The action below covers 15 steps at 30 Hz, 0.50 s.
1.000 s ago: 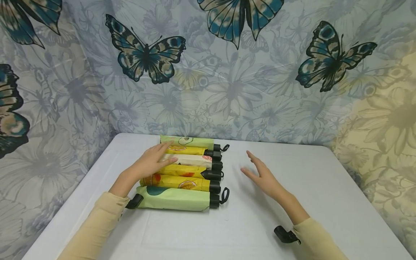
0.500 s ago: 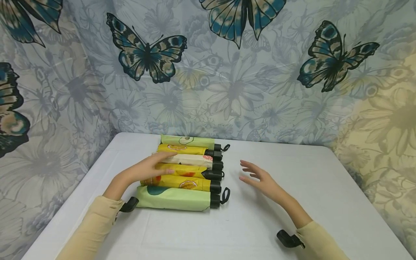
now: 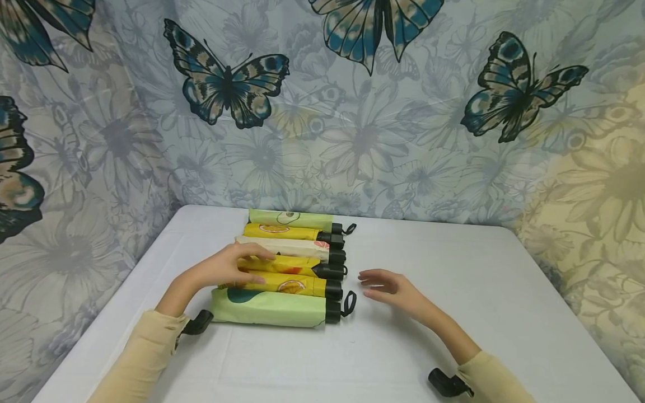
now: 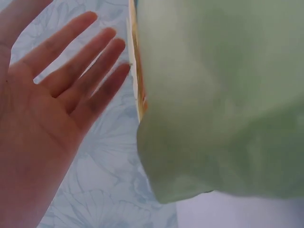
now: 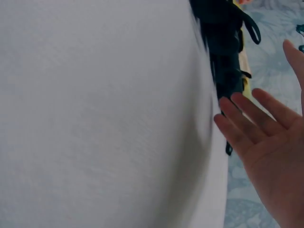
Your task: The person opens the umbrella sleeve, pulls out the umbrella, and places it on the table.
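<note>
holding nothing, fingers loosely parted | left hand [image 3: 221, 267] over yellow umbrellas [image 3: 302, 263] | right hand [image 3: 395, 292] beside black handles [image 3: 333, 290]

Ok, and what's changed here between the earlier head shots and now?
The left hand moved from the far end of the row of six folded umbrellas to over the middle and nearer ones. The right hand also shifted toward the row's near end and leftward, closer to the black handles. Nothing was visibly gripped or let go. The row stayed put.

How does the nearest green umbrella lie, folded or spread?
Folded: the nearest green umbrella is a narrow closed roll, its black handle at one end.
</note>
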Motion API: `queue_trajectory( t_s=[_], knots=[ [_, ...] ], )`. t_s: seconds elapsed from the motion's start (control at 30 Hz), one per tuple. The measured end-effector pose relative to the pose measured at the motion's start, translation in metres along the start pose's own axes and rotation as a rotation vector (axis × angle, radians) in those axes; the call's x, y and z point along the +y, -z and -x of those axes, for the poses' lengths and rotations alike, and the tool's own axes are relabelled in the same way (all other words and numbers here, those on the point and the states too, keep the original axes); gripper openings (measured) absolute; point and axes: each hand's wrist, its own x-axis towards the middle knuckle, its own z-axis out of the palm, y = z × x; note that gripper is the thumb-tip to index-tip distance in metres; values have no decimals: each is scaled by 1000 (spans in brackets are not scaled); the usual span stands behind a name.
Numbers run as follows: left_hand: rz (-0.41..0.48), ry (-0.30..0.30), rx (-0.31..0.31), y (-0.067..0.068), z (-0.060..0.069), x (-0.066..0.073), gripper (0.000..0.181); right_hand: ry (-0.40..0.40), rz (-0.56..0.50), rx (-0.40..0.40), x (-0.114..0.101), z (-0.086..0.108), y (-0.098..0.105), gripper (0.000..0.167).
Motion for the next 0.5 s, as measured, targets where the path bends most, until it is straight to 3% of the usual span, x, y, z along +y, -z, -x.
queue_trajectory(
  t_s=[0.5],
  knots=[
    [110, -22, -141, -3, 8, 0, 40, 49, -110, -53, -7, 2, -20, 46]
  ],
)
